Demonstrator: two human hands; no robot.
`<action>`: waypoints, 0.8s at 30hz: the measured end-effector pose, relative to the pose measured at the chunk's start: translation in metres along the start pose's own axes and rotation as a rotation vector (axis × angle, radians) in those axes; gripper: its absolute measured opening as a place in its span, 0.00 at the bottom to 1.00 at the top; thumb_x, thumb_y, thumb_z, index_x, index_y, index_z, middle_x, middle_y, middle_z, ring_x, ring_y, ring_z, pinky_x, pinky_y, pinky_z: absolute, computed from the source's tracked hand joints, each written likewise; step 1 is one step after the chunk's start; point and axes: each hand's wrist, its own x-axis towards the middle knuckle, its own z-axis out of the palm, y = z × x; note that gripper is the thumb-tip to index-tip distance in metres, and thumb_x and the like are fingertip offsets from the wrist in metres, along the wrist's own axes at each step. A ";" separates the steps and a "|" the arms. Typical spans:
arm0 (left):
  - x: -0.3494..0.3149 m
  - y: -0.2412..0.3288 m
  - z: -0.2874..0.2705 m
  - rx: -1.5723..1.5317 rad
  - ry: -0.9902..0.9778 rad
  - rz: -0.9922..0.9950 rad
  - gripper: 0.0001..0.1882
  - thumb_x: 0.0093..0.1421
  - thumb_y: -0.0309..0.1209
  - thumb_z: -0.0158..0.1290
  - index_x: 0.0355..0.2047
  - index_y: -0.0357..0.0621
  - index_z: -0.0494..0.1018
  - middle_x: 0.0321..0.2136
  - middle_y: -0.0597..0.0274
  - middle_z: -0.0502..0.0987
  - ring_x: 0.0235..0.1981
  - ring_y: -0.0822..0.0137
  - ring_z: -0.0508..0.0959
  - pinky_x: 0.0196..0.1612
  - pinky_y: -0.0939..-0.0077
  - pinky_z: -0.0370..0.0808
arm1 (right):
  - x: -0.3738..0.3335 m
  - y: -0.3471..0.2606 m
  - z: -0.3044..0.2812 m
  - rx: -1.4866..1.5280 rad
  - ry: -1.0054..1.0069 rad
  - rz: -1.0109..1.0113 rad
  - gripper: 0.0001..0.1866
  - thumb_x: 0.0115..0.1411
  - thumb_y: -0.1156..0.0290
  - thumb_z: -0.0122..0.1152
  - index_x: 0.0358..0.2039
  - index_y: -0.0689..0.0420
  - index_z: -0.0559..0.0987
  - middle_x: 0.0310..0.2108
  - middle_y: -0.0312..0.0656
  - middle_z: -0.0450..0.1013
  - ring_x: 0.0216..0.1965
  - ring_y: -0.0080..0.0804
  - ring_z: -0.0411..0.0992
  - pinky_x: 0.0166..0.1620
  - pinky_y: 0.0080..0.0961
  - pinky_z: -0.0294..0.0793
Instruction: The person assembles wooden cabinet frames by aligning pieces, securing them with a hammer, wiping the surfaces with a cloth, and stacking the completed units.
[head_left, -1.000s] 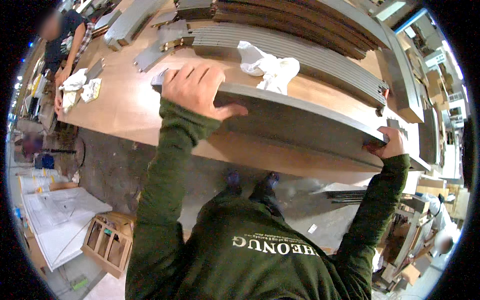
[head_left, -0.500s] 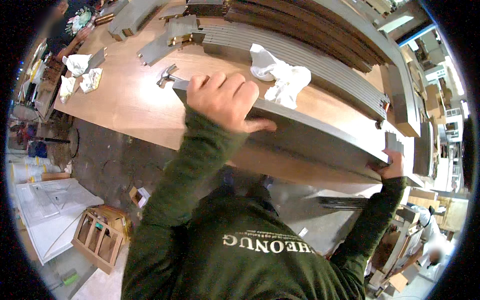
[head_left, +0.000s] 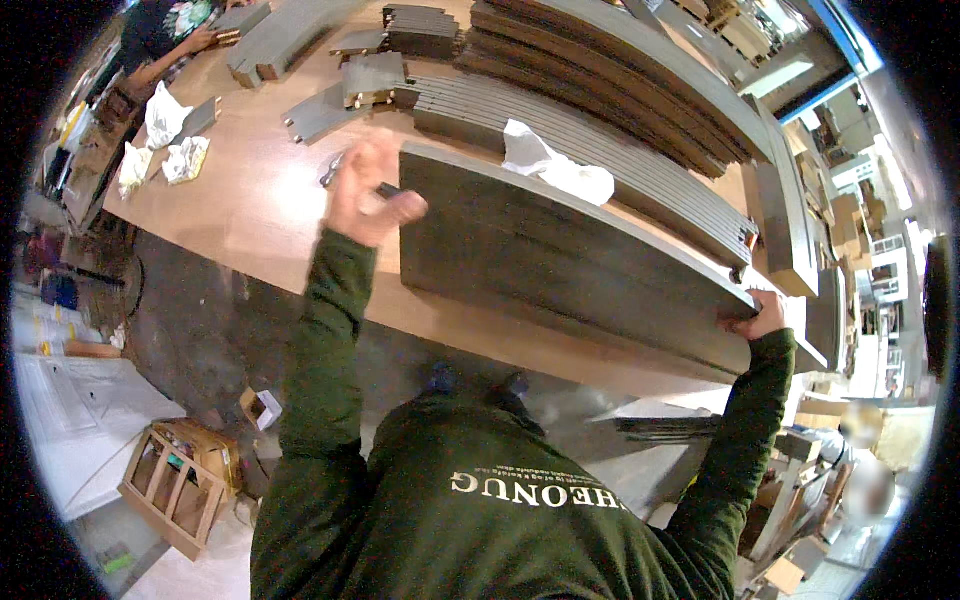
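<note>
A long dark grey-brown wooden board [head_left: 560, 255] stands on its long edge along the front of the table. At its right end my right hand [head_left: 762, 316] grips it, fingers behind and thumb on the near face. Beyond the other end, apart from the board, is my left hand [head_left: 365, 195], somewhat blurred, with its thumb stretched away from the fingers. Just beside and partly under that hand lies a hammer [head_left: 330, 172]; its metal head shows, while most of the handle is covered. Crumpled white cloth [head_left: 575, 180] lies behind the board.
Ribbed dark boards [head_left: 580, 150] and stacked long boards [head_left: 600, 70] lie behind. Shorter doweled pieces [head_left: 375, 78] sit further left. Wadded cloths [head_left: 187, 158] rest near the table's left edge. Another person's arm [head_left: 165, 65] reaches in at far left.
My left hand has let go of the board's left end and moved left to the hammer. The board now shows more of its broad near face; my right hand keeps its hold.
</note>
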 end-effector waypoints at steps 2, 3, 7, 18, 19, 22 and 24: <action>-0.020 -0.016 0.020 0.019 -0.059 -0.152 0.36 0.35 0.32 0.67 0.46 0.37 0.65 0.44 0.53 0.69 0.45 0.65 0.69 0.47 0.72 0.67 | -0.003 -0.011 -0.009 -0.024 -0.001 0.016 0.23 0.28 0.59 0.73 0.26 0.56 0.79 0.22 0.41 0.74 0.24 0.30 0.72 0.32 0.26 0.71; -0.027 -0.012 0.032 0.027 -0.076 -0.253 0.37 0.33 0.31 0.68 0.45 0.37 0.65 0.42 0.54 0.70 0.44 0.65 0.70 0.46 0.73 0.68 | -0.001 -0.011 -0.014 0.033 -0.169 0.130 0.27 0.27 0.57 0.73 0.30 0.55 0.79 0.26 0.44 0.74 0.28 0.35 0.73 0.36 0.27 0.71; -0.027 0.004 0.047 0.035 -0.089 -0.465 0.37 0.31 0.31 0.69 0.44 0.37 0.66 0.35 0.57 0.75 0.38 0.66 0.73 0.42 0.73 0.70 | 0.021 -0.067 -0.027 0.090 -0.353 -0.012 0.34 0.28 0.48 0.71 0.32 0.60 0.77 0.28 0.48 0.73 0.33 0.40 0.72 0.40 0.30 0.70; -0.035 -0.003 0.050 -0.168 0.104 -0.296 0.29 0.34 0.28 0.67 0.37 0.37 0.67 0.30 0.59 0.76 0.32 0.69 0.74 0.36 0.75 0.72 | 0.069 -0.223 -0.029 -0.067 -0.239 -0.039 0.24 0.32 0.54 0.70 0.29 0.56 0.79 0.23 0.45 0.74 0.28 0.40 0.73 0.36 0.31 0.71; -0.036 -0.004 0.047 -0.197 0.113 -0.285 0.27 0.34 0.27 0.67 0.36 0.37 0.68 0.30 0.60 0.75 0.31 0.70 0.74 0.36 0.76 0.72 | 0.073 -0.222 -0.031 -0.040 -0.299 -0.029 0.25 0.31 0.53 0.70 0.29 0.56 0.79 0.23 0.45 0.74 0.28 0.40 0.73 0.36 0.31 0.71; -0.036 0.000 0.048 -0.095 0.158 -0.284 0.26 0.34 0.27 0.67 0.35 0.36 0.68 0.30 0.60 0.75 0.30 0.70 0.74 0.35 0.76 0.71 | 0.070 -0.228 -0.034 -0.042 -0.311 -0.001 0.29 0.30 0.50 0.70 0.32 0.56 0.78 0.26 0.45 0.74 0.30 0.40 0.73 0.38 0.32 0.71; -0.038 -0.001 0.047 -0.030 0.160 -0.242 0.26 0.34 0.27 0.67 0.35 0.36 0.68 0.29 0.60 0.75 0.30 0.71 0.74 0.35 0.77 0.71 | 0.058 -0.231 -0.030 -0.064 -0.228 0.001 0.29 0.31 0.46 0.68 0.32 0.54 0.79 0.29 0.46 0.75 0.32 0.42 0.73 0.40 0.33 0.73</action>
